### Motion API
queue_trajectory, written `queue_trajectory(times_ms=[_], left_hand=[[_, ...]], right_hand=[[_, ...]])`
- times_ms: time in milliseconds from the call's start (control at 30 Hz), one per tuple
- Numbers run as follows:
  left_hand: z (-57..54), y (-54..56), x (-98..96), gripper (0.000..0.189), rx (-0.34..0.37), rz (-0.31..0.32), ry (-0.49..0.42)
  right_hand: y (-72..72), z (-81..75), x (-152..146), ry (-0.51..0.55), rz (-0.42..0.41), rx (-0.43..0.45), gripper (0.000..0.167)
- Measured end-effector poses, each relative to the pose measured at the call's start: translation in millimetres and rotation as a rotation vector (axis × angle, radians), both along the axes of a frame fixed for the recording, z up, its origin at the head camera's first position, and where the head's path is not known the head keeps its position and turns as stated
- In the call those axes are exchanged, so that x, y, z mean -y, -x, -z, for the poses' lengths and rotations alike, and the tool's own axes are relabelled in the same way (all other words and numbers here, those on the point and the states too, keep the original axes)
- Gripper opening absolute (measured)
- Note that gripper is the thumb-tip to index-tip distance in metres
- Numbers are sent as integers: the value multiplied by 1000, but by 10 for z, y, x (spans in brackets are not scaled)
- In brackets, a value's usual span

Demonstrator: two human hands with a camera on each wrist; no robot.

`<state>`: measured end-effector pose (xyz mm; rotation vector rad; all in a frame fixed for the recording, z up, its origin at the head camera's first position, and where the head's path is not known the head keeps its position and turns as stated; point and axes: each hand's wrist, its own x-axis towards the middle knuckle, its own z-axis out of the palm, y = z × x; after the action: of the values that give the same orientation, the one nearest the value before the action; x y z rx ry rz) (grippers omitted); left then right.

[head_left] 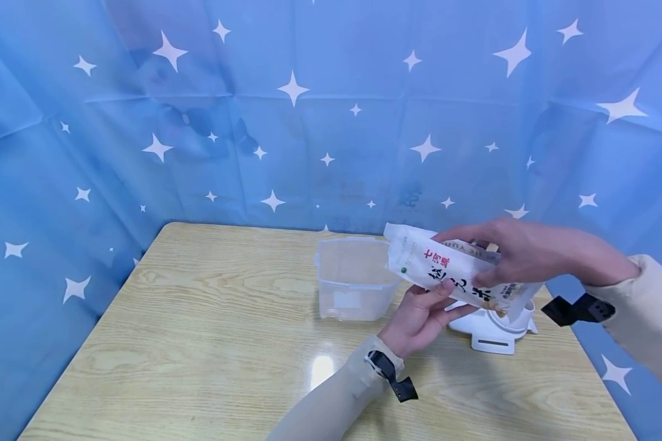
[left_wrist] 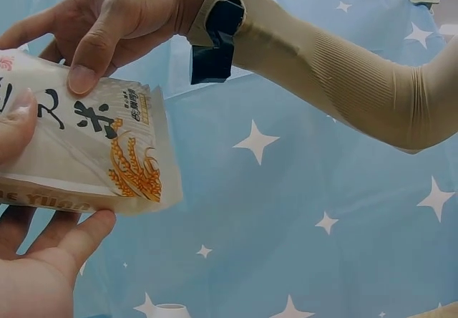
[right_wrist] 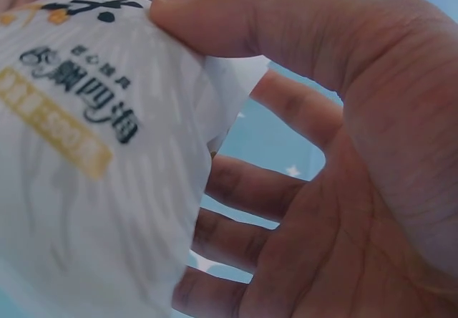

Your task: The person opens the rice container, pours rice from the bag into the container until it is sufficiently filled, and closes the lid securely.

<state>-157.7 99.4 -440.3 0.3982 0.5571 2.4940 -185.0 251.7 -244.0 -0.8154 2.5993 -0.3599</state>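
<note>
A white printed bag of rice (head_left: 414, 248) is held tilted above the right part of the table. My left hand (head_left: 417, 318) grips it from below, with the thumb over the printed front. From above, my right hand (head_left: 524, 248) holds the upper edge, its thumb on the front and fingers behind. In the left wrist view, orange grain ears are printed near one end of the bag (left_wrist: 79, 132). A translucent plastic bin (head_left: 358, 297) stands on the table to the left of the bag. Below the bag, a white plastic piece (head_left: 493, 337) with a round opening is partly hidden.
The wood-grain table (head_left: 198, 337) extends to the left and front, with its right edge near the right forearm. A blue curtain (head_left: 331, 122) with white stars hangs behind and beside it. Black straps (head_left: 388, 370) sit on both wrists.
</note>
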Motion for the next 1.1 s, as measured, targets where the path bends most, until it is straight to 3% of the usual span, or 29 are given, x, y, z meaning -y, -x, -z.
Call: queue_trajectory(times_ms=[300, 1100], left_hand=[[-26, -6, 12, 41, -7, -3, -7], [-64, -14, 17, 44, -21, -6, -63]], right_hand=[[-3, -60, 56, -12, 5, 47, 77], [4, -134, 182, -83, -15, -37, 76]])
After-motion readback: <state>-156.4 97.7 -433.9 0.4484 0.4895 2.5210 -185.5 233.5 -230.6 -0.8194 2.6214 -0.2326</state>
